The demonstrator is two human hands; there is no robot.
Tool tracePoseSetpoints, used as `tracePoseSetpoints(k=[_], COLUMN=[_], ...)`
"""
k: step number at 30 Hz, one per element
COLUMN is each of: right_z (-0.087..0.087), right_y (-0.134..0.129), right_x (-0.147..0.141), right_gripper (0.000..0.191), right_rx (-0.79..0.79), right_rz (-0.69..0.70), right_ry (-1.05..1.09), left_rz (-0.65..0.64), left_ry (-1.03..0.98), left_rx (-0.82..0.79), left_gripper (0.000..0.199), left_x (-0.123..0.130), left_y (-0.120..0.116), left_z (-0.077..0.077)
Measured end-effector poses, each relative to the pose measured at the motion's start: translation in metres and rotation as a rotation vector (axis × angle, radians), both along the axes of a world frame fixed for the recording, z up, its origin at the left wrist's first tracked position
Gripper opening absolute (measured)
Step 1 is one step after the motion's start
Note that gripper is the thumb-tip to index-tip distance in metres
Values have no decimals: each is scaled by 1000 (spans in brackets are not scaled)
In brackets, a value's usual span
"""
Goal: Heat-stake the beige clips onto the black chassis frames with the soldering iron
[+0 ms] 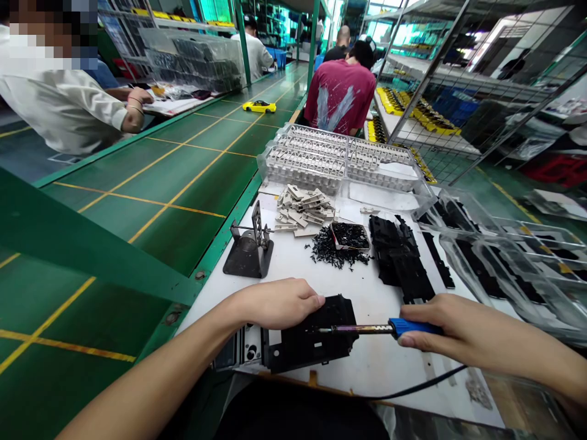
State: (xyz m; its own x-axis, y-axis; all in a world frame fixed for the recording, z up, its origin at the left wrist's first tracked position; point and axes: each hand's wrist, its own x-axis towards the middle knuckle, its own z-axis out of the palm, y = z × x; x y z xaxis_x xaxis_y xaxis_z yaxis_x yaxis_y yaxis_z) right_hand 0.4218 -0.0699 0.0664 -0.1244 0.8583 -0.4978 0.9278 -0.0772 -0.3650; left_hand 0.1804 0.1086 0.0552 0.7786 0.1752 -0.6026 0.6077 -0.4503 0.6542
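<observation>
Black plastic housing (312, 342) being steadied on bench (380, 373) by left hand (275, 304), grasp unclear; soldering iron (362, 329) being clenched in right hand (449, 324), tip (323, 329) being held over housing.

black plastic device housing (312, 342): matt; blue plastic screwdriver handle (409, 327): smooth, faint sheen; steel screwdriver shaft (355, 329): glossy metal; white tabletop (380, 366): smooth, matt; clear plastic tray (263, 162): glossy

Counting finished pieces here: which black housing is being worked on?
The black housing at the near edge, under the left hand, with the right hand's soldering iron over it; the other housings lie piled farther up.
</observation>
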Motion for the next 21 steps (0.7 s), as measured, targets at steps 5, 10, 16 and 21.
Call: tracePoseSetpoints(k=[5, 10, 16, 21], right_z=[7, 14, 18, 17], right_y=[10, 15, 14, 16], right_x=[-2, 2, 6, 8], right_gripper=[57, 57, 56, 52], right_rx=[-196, -233, -216, -175], right_rz=[-29, 2, 35, 22], right_ry=[9, 15, -47, 9], left_rz=[-23, -47, -45, -35], left_ry=[0, 0, -3, -30], left_rx=[16, 23, 17, -5], left_gripper=[49, 50, 51, 49], left_x=[1, 4, 4, 5], left_y=[-2, -5, -7, -7], left_z=[4, 10, 8, 7])
